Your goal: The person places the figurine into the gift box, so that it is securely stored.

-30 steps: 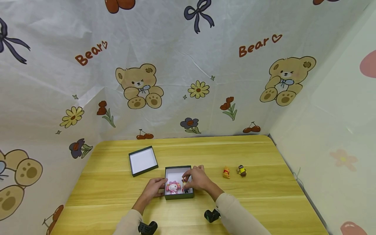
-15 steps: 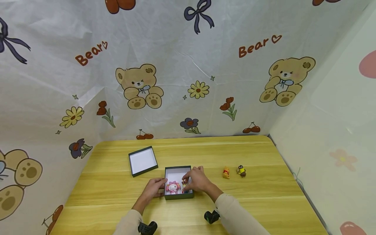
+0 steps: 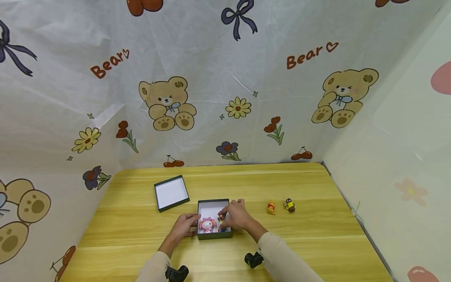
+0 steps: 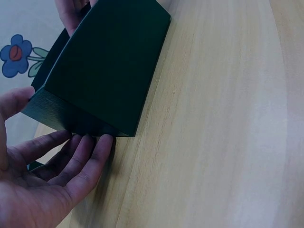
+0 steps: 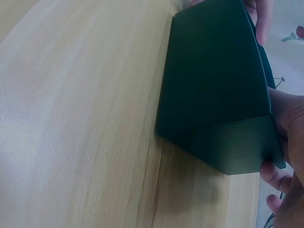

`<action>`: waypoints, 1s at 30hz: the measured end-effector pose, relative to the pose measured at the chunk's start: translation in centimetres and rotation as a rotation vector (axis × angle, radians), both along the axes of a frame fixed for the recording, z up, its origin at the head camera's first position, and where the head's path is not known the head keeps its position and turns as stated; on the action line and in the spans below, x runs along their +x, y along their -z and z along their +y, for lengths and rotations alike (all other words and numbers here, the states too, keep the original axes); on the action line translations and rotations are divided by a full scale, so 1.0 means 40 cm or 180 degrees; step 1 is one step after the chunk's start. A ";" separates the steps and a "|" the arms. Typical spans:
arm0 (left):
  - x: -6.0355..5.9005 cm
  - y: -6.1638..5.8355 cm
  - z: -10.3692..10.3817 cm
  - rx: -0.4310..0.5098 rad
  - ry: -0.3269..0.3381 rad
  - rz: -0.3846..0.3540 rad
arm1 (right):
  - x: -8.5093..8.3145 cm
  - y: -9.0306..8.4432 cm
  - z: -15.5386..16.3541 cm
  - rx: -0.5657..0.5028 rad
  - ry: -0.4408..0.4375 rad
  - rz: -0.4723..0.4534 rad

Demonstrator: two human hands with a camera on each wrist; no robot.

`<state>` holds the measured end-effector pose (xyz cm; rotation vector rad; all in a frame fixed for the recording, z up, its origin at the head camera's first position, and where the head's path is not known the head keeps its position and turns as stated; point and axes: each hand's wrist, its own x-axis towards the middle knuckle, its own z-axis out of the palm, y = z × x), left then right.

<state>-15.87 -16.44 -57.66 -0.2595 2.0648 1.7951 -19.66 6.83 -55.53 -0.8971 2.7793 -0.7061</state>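
An open dark green box (image 3: 215, 236) with a white inside stands on the table in the head view. My left hand (image 3: 184, 226) grips its left side; in the left wrist view the thumb lies at the rim and the fingers touch lower down the wall. Inside the box, at left, sits a pink figurine with a white face (image 3: 208, 225). Beside it my right hand (image 3: 237, 215) reaches over the right wall and pinches a small multicoloured figurine (image 3: 221, 222), partly hidden by the fingers. Both wrist views show mainly the box's outer walls, which hide the figurines.
The box's lid (image 3: 172, 193), white inside up, lies behind and left on the wooden table (image 3: 317, 243). To the right stand an orange bear figurine in red (image 3: 271, 207) and a yellow and brown goggled figurine (image 3: 290, 205). A printed cloth (image 3: 201, 58) hangs behind.
The small figurine in my right fingers has turned and shifted slightly inside the box. My left hand, the box, the lid and the other figurines stay in place.
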 end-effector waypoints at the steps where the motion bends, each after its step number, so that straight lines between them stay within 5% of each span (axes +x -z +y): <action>1: 0.000 0.000 0.000 0.0000 -0.0001 -0.0001 | 0.000 0.000 0.001 -0.0005 -0.0006 0.0000; 30: -0.002 0.000 0.001 -0.0080 0.0028 -0.0016 | 0.003 -0.009 -0.003 0.0076 -0.0064 0.0003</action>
